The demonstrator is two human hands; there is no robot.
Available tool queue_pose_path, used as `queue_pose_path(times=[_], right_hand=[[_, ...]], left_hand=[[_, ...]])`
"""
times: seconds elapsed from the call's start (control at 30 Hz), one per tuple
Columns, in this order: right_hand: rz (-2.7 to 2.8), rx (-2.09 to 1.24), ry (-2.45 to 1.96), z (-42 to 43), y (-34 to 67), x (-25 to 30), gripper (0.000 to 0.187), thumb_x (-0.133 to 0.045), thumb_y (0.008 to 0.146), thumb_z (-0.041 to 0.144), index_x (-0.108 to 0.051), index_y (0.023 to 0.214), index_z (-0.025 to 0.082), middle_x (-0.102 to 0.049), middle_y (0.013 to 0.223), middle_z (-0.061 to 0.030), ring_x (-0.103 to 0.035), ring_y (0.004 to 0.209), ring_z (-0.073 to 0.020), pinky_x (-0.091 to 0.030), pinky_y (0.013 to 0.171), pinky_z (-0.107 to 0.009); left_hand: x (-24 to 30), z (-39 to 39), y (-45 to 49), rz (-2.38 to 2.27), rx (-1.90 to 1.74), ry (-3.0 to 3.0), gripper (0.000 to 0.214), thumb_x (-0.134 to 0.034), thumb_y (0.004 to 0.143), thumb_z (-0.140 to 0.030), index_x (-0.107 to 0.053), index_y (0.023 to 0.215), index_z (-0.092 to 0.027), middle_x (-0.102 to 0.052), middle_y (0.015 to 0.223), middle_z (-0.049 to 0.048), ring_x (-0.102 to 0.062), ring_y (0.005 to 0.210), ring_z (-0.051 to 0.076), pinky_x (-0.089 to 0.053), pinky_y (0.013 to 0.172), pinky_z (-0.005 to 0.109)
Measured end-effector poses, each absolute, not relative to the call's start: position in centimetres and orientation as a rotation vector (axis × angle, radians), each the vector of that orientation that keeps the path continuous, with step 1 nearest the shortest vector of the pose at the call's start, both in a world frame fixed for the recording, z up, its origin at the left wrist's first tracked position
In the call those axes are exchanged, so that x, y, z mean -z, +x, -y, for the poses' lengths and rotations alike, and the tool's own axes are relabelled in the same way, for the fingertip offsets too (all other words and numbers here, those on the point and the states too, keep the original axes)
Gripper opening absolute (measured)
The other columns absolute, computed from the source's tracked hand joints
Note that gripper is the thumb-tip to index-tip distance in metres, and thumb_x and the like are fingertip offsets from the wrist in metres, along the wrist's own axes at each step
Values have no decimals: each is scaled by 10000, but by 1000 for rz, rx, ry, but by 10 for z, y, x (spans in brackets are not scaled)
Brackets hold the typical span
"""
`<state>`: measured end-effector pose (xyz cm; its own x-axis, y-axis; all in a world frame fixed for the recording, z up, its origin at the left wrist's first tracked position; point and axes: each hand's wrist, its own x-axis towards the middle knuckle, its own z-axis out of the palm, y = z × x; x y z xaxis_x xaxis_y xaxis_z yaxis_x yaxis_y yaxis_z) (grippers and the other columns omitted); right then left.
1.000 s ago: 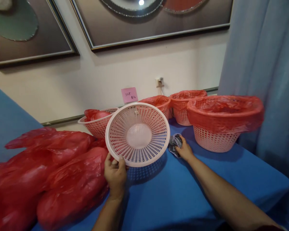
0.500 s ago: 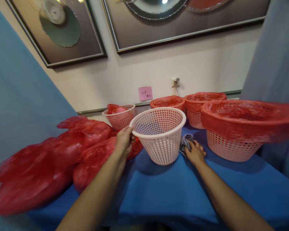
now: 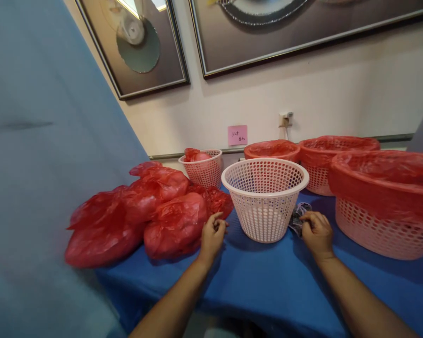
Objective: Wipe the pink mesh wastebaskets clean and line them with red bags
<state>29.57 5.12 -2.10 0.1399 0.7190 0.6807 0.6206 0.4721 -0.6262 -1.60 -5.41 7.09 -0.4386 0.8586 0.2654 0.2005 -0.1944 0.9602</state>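
A pale pink perforated plastic basket (image 3: 264, 211) stands upright, unlined, in front of me on the blue-covered table. My left hand (image 3: 213, 234) is just left of it, apart from its rim, with the fingers loosely curled and nothing in them. To the basket's right lies a small dark grey bundle with pale stringy edges (image 3: 296, 219); its exact kind is unclear. My right hand (image 3: 317, 233) has its thumb and fingers closed at the near right edge of this bundle.
Red plastic bags (image 3: 176, 225), filled and bunched, lie at the left. Behind stands a small basket (image 3: 202, 173) with red plastic inside. Baskets lined with red bags stand at the back (image 3: 271, 149), back right (image 3: 317, 171) and right (image 3: 380, 230). A pink note (image 3: 237, 135) is on the wall.
My left hand has let go of the pink basket's rim and dropped lower beside it. My right hand's fingers have drawn together at the grey bundle. The view has turned left.
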Motion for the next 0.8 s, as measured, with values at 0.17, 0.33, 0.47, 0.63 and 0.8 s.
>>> queue_pose_path(times=[0.17,0.33,0.47,0.63,0.8], right_hand=[[1950,-222,-643,2,249,11,234,-494,847,114,-681,831,253,-712,837,-57,-669,840,-245,-563,811,-421],[2129,-532,-624,41,147,7,440,-450,907,90,-676,1270,193,-708,1289,-124,-655,1226,-239,-536,1072,-459],[2204,-734,-1116,22,77,-16,533,-460,967,141,-577,1483,198,-595,1500,-125,-543,1413,-235,-419,1204,-427],[2136,-778,-1450,-16,20,-37,517,-540,1004,302,-549,1521,285,-381,1673,-131,-447,1488,-347,-403,1187,-536],[2174,-833,-1562,-36,0,-30,327,-690,970,377,-715,1248,209,-635,1398,-123,-619,1273,-350,-540,1032,-531]], left_hand=[[-25,82,-35,-1704,-1495,1420,300,-741,729,-302,-768,1012,-205,-781,839,56,-715,766,228,-537,733,329],[0,73,-43,-1726,-1398,1457,224,-686,760,-281,-777,956,-218,-756,730,39,-685,673,234,-521,687,339],[7,66,-49,-1670,-1426,1427,189,-682,746,-268,-765,900,-197,-766,760,46,-681,699,218,-526,708,321],[13,61,-61,-1639,-1515,1274,232,-666,765,-358,-714,889,-168,-719,690,12,-645,585,169,-499,575,253],[17,56,-69,-1607,-1535,1155,242,-695,736,-411,-656,760,-174,-622,540,-28,-540,421,116,-404,443,209]])
